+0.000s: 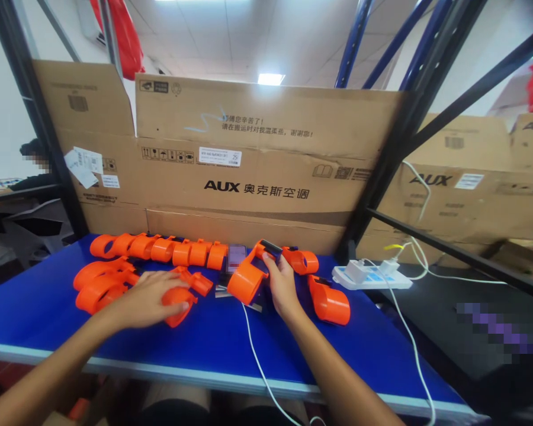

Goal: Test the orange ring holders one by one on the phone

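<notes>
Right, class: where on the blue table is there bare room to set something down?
Along its front, the blue table lies bare between the left forearm and the white cable; also left of the orange parts. It is crowded in their back row and around the left hand.

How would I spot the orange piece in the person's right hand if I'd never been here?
Find the blue tabletop below the big AUX carton. Near its middle, the right hand grips an orange piece with a wide loop and a dark, rod-like part on top. Unlike its orange neighbours, it alone is in that hand.
</notes>
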Motion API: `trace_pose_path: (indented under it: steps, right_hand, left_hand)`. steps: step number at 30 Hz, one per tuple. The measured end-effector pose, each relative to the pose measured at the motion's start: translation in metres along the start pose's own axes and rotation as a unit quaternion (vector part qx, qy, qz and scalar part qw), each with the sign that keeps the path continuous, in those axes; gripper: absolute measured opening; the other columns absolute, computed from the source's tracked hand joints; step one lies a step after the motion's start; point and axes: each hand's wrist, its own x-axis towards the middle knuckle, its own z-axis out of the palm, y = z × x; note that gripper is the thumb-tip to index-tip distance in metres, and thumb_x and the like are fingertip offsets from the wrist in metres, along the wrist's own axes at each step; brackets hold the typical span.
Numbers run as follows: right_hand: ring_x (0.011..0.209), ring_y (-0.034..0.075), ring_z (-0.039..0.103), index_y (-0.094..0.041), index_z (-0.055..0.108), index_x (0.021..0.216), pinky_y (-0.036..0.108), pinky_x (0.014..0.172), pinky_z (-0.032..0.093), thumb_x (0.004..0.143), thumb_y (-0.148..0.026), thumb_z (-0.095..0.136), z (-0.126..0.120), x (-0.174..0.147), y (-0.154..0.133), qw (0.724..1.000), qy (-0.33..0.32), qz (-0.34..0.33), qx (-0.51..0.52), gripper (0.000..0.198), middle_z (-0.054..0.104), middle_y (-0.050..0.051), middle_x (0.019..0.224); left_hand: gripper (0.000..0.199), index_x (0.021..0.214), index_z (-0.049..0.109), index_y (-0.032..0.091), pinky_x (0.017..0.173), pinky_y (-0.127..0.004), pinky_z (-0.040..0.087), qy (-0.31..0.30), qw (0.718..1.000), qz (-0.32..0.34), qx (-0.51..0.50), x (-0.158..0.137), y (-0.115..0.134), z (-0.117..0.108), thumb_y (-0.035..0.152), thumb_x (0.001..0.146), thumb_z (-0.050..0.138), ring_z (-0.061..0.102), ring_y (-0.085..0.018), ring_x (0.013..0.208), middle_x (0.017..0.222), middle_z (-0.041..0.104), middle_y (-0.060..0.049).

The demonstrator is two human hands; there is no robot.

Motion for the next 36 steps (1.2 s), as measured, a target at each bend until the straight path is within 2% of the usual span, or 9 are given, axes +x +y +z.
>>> trace_pose_path:
  steps: [5,10,14,18,21,25,29,32,36]
  right_hand:
    - [0.109,0.027,0.066,-0.021,0.068,0.117,0.042,0.095,0.051,0.081,-0.045,0.070,0.006,-0.002,0.003,1.000,-0.028,-0.001,-0.006,0.044,0.073,0.007,0.115]
    - [0.110,0.028,0.066,-0.021,0.068,0.115,0.042,0.095,0.051,0.082,-0.045,0.070,0.008,-0.004,0.002,0.997,-0.076,0.009,-0.018,0.041,0.073,0.007,0.115]
    - [0.113,0.029,0.065,-0.022,0.069,0.115,0.043,0.098,0.050,0.080,-0.043,0.073,0.012,0.003,-0.001,0.992,-0.127,0.020,-0.010,0.041,0.072,0.008,0.118]
    - [0.109,0.028,0.066,-0.023,0.068,0.118,0.044,0.097,0.051,0.079,-0.045,0.075,0.018,0.008,-0.003,0.981,-0.188,0.038,0.014,0.045,0.072,0.008,0.117]
    - [0.107,0.027,0.067,-0.024,0.066,0.120,0.043,0.097,0.051,0.080,-0.046,0.075,0.020,0.006,-0.002,0.974,-0.222,0.048,0.024,0.047,0.073,0.007,0.113]
    - [0.105,0.026,0.066,-0.025,0.066,0.117,0.040,0.093,0.053,0.081,-0.045,0.074,0.015,0.003,0.002,0.973,-0.226,0.043,0.016,0.042,0.073,0.005,0.108]
    - [0.069,0.018,0.067,-0.028,0.060,0.123,0.031,0.062,0.056,0.083,-0.043,0.070,0.003,0.003,0.010,0.971,-0.222,0.086,-0.009,0.044,0.070,0.001,0.092]
    - [0.045,0.011,0.055,-0.028,0.056,0.124,0.023,0.041,0.047,0.081,-0.040,0.067,-0.005,0.002,0.016,0.971,-0.203,0.128,-0.012,0.046,0.063,-0.005,0.074]
    - [0.043,0.011,0.056,-0.020,0.060,0.107,0.021,0.041,0.048,0.077,-0.039,0.067,-0.006,-0.001,0.021,0.974,-0.177,0.136,-0.025,0.036,0.059,-0.007,0.061]
  left_hand:
    - [0.033,0.105,0.074,0.032,0.092,-0.047,0.044,0.038,0.998,-0.027,0.041,-0.007,0.003,0.006,0.055,0.083,0.063,0.061,-0.034,0.105,0.108,0.072,-0.007]
    - [0.039,0.089,0.073,0.026,0.088,-0.049,0.042,0.075,0.986,-0.067,0.135,-0.001,0.005,0.013,0.062,0.085,0.057,0.061,-0.034,0.095,0.097,0.071,-0.010]
    - [0.046,0.104,0.072,0.025,0.096,-0.053,0.040,0.126,0.984,-0.066,0.110,0.012,0.018,0.009,0.064,0.085,0.057,0.056,-0.038,0.112,0.116,0.067,-0.012]
    - [0.046,0.126,0.063,0.026,0.106,-0.049,0.039,0.139,0.987,-0.037,-0.072,0.038,0.053,0.018,0.055,0.090,0.056,0.051,-0.031,0.125,0.130,0.062,-0.009]
    - [0.049,0.132,0.060,0.026,0.101,-0.045,0.045,0.131,0.950,-0.068,-0.275,0.071,0.079,0.044,0.053,0.091,0.056,0.058,-0.028,0.117,0.126,0.064,-0.010]
    - [0.046,0.117,0.068,0.021,0.089,-0.039,0.051,0.095,0.850,-0.079,-0.512,0.116,0.095,0.083,0.055,0.087,0.062,0.065,-0.027,0.102,0.105,0.071,-0.011]
    - [0.045,0.102,0.070,0.018,0.070,-0.033,0.052,0.087,0.770,-0.105,-0.623,0.139,0.091,0.104,0.057,0.080,0.069,0.067,-0.022,0.077,0.087,0.071,-0.006]
    - [0.045,0.101,0.069,0.018,0.071,-0.031,0.051,0.121,0.752,-0.103,-0.639,0.141,0.082,0.111,0.054,0.075,0.075,0.065,-0.019,0.074,0.087,0.071,-0.004]
    - [0.042,0.095,0.069,0.017,0.076,-0.029,0.048,0.191,0.765,-0.109,-0.605,0.135,0.068,0.119,0.052,0.073,0.077,0.063,-0.019,0.081,0.085,0.069,-0.003]
